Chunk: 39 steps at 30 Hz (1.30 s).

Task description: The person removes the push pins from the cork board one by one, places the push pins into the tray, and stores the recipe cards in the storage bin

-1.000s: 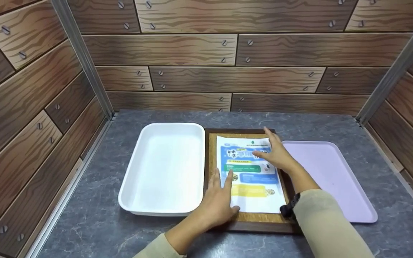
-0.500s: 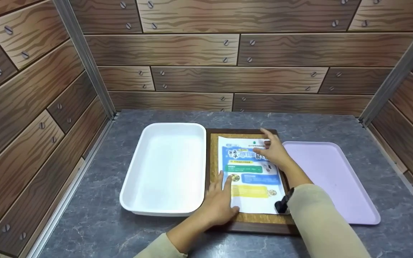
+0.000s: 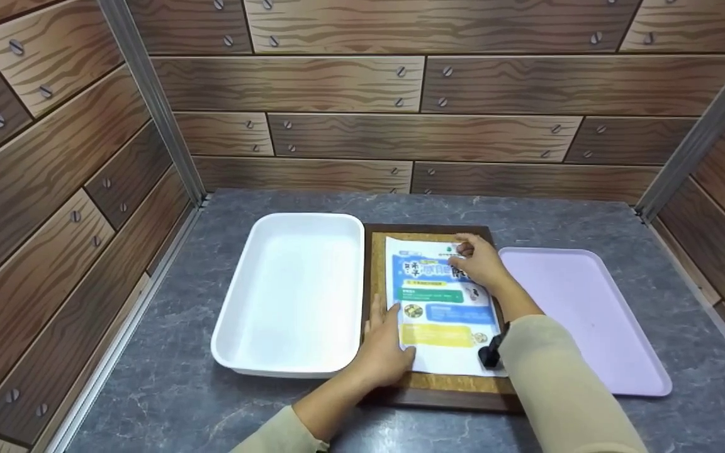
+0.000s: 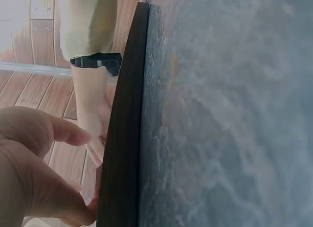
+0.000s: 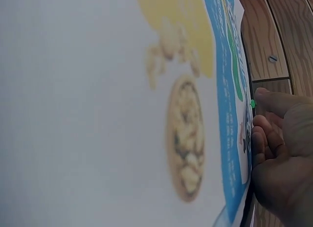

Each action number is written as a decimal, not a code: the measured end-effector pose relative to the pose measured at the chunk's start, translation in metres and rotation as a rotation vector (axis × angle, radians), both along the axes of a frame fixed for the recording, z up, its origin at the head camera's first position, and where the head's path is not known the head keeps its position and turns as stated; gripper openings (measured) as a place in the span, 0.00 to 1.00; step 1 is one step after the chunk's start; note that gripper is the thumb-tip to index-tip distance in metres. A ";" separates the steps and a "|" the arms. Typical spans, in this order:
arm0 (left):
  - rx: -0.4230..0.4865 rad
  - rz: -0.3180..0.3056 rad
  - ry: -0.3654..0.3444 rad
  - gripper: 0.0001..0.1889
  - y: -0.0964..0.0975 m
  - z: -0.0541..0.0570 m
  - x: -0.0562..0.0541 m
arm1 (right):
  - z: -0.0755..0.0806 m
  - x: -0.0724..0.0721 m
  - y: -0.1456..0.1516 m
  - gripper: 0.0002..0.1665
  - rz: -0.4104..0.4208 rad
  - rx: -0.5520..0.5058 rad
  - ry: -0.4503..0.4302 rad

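Note:
A printed sheet of paper (image 3: 444,302), white with blue, green and yellow blocks, lies on a golden-brown board with a dark wooden frame (image 3: 450,399). My left hand (image 3: 382,352) rests along the paper's lower left edge, thumb apart from the extended fingers; in the left wrist view its fingertips are by the dark frame edge. Over the upper right corner of the sheet is my right hand (image 3: 485,267), touching it with loosely bent fingers. A gap shows between its thumb and forefinger in the head view. The right wrist view has the bent fingertips (image 5: 259,134) against the sheet's far part.
A deep white tray (image 3: 221,327) stands directly left of the framed board. To the right lies a flat lilac tray (image 3: 589,314), partly covered by the right forearm. Wood-patterned walls (image 3: 337,135) surround the grey marbled table (image 3: 167,340).
My right hand's spread fingers have drawn closer together and bent over the paper's upper right corner. The left hand has shifted only slightly at the left edge. The trays stay put.

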State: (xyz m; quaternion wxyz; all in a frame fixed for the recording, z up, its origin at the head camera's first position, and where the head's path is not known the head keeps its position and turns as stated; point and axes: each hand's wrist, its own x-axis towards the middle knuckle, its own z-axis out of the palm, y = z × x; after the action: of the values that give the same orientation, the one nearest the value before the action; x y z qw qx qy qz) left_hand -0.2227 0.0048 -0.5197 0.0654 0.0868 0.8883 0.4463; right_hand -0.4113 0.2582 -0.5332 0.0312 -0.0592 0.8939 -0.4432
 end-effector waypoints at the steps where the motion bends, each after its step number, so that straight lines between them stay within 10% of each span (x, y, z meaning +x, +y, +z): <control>1: 0.013 0.006 -0.016 0.45 0.000 0.000 -0.001 | 0.000 -0.001 0.000 0.37 -0.006 0.008 0.004; 24: 0.315 0.184 -0.162 0.49 0.005 0.000 0.000 | -0.002 -0.009 -0.006 0.23 -0.075 0.160 0.068; 39: 0.419 0.159 -0.203 0.47 0.004 -0.004 0.001 | 0.003 -0.013 -0.013 0.18 -0.123 0.179 0.026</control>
State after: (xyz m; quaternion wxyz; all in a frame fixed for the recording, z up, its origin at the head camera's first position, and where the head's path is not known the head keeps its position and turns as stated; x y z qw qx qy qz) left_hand -0.2215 0.0089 -0.5236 0.0998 -0.0170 0.7693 0.6309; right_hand -0.4239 0.2456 -0.5304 -0.0026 -0.0070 0.9323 -0.3617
